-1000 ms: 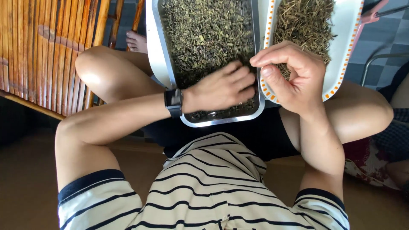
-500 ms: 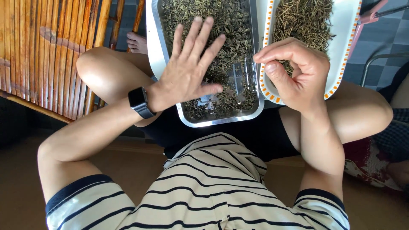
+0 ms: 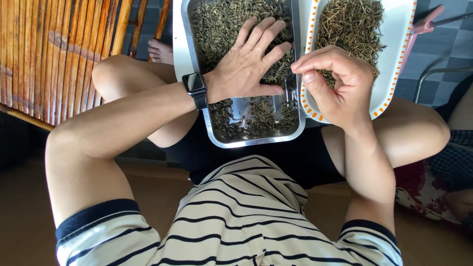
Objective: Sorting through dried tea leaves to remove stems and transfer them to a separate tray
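Leaves (image 3: pixel 221 19) fill a steel tray (image 3: pixel 189 49) on the person's lap, its long axis running away from the body. Left hand (image 3: pixel 249 64) lies flat on them, fingers spread, so it is the nearer one. Right hand (image 3: pixel 335 81) hovers just beside, over the rim of a white tray (image 3: pixel 394 74) of stems (image 3: pixel 350 22), thumb and fingertips pressed together; what they pinch I cannot tell.

A single head-worn camera looks steeply down the person's own front, close in. The striped shirt (image 3: pixel 236 216) fills the bottom of the frame, the crossed legs the middle, and the metal tray (image 3: pixel 246 140) and white tray (image 3: pixel 394 59) run off the top edge.
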